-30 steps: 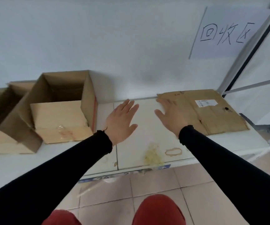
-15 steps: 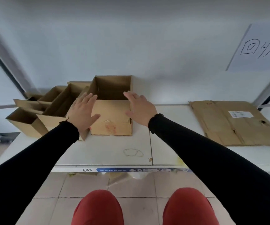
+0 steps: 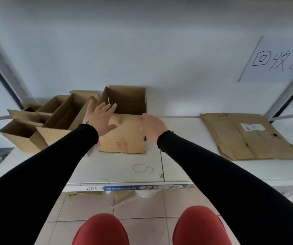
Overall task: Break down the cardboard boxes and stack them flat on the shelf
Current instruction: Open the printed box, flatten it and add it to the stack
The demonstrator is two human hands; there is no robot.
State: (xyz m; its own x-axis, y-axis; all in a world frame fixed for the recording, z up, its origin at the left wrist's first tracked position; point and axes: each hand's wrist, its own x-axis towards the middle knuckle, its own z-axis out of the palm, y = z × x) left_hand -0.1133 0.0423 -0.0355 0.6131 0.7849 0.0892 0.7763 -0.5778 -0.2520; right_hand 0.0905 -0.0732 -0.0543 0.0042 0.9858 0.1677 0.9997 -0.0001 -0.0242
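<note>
Wall sign (image 3: 281, 61) cut by right edge (last character partial); right hand (image 3: 153, 127) fingertips blurred

Open box (image 3: 124, 133): plain brown cardboard, red stamped marks low on the front face. Boxes to its left (image 3: 57, 119): same brown, darker inside. Flattened cardboard (image 3: 248, 138): brown, white label with dark print, small black spot near it. Shelf (image 3: 117, 172): off-white, faint brownish ring stain. Edge strip (image 3: 142, 187): blue with white text. Sleeves (image 3: 54, 167): black. Trousers (image 3: 198, 227): red. Wall sign (image 3: 281, 61): white, black handwritten characters. Floor tiles (image 3: 142, 206): beige.
</note>
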